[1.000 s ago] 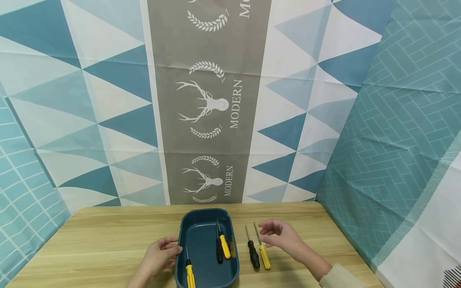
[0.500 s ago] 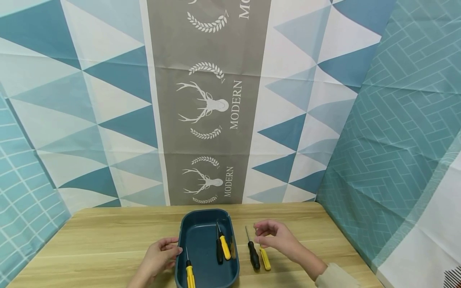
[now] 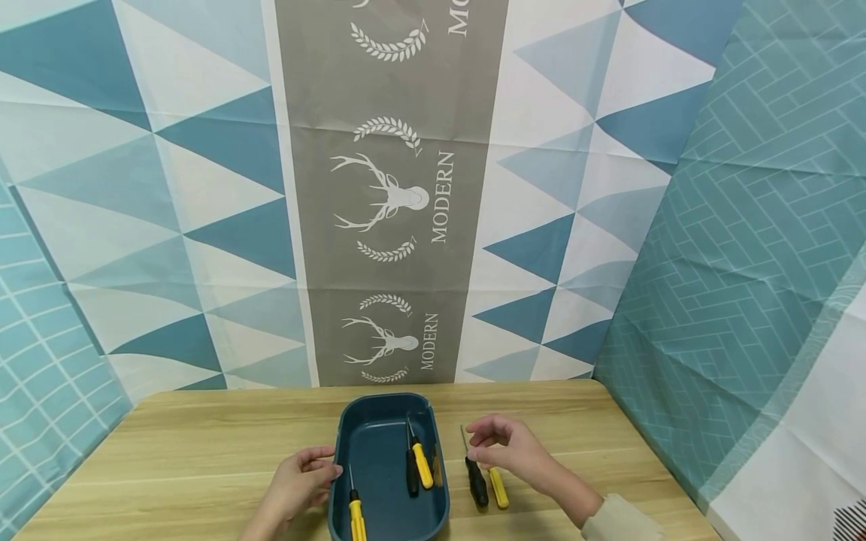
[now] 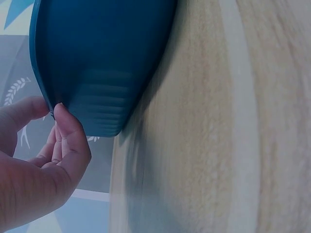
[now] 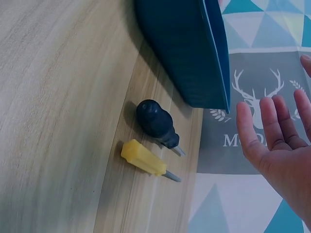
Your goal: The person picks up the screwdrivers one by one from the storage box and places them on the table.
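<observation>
My left hand [image 3: 298,481] pinches the left rim of a dark blue plastic bin [image 3: 382,481] between thumb and fingers; in the left wrist view the fingertips [image 4: 60,109] meet on that rim. On the table right of the bin lie a black-handled screwdriver [image 3: 476,481] and a yellow-handled screwdriver [image 3: 498,488], side by side. My right hand [image 3: 507,447] hovers over their shafts, hiding most of the yellow one's. Its fingers are loosely bent and hold nothing; the right wrist view shows it apart from both handles.
Inside the bin lie a yellow-and-black screwdriver [image 3: 357,518] at the near left, and a black one [image 3: 412,473] beside a yellow one [image 3: 422,464] at the right. A brownish thing [image 3: 437,469] there is unclear. A patterned cloth [image 3: 379,225] hangs behind the wooden table [image 3: 203,451].
My right hand has moved left, from beside the yellow screwdriver's shaft to above both loose screwdrivers. The left hand, bin and screwdrivers have stayed put.
</observation>
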The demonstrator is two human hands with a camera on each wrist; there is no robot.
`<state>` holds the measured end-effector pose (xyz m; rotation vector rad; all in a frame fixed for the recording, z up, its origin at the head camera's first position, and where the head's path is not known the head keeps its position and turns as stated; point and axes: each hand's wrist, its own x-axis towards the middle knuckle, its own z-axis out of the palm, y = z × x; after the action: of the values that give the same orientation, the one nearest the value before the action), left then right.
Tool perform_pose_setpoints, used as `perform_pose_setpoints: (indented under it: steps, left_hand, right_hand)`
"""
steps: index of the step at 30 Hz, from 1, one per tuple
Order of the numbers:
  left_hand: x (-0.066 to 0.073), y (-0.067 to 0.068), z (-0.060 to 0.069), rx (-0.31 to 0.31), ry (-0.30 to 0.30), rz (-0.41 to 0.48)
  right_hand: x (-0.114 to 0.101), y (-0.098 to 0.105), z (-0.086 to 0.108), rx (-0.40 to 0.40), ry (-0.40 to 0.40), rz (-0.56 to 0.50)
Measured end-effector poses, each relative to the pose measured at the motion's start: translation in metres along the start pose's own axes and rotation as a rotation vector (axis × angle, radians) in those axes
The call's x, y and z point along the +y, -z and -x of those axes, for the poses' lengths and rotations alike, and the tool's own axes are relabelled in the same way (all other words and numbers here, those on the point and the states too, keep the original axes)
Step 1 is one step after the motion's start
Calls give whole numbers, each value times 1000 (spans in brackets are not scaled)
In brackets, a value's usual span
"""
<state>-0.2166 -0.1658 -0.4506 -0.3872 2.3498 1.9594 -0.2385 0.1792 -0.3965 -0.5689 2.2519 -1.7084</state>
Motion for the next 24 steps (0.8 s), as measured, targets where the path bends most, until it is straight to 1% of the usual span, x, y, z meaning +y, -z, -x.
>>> perform_pose_setpoints:
  steps: [6,18,24]
  left_hand:
    - [0,0,0,0,1,4]
    - [0,1,0,-5,1,-3]
    - [0,1,0,-5,0,1]
  right_hand:
    - [0,-4,-2,-23,17,-6]
    - [2,-14,-7,-56,3,-25]
    - [3,-18,-10,-53,-8,-12]
